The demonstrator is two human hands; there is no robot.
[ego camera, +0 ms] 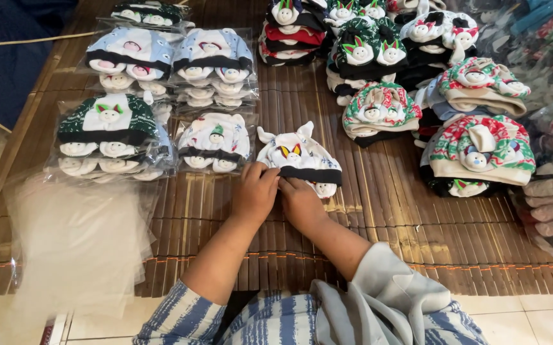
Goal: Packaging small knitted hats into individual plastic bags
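A person's left hand (255, 190) and right hand (299, 200), fingers curled, pinch the black band of a white knitted baby hat (299, 158) on a brown bamboo mat (378, 211), beside bagged hats (215, 142).

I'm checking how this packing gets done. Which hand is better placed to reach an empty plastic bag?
Probably the left hand: the empty plastic bags lie on its side. The right hand would have to cross over from the white baby hat.

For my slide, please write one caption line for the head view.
Both hands, left and right, press on a white baby hat set on a bamboo mat, beside bagged sets.
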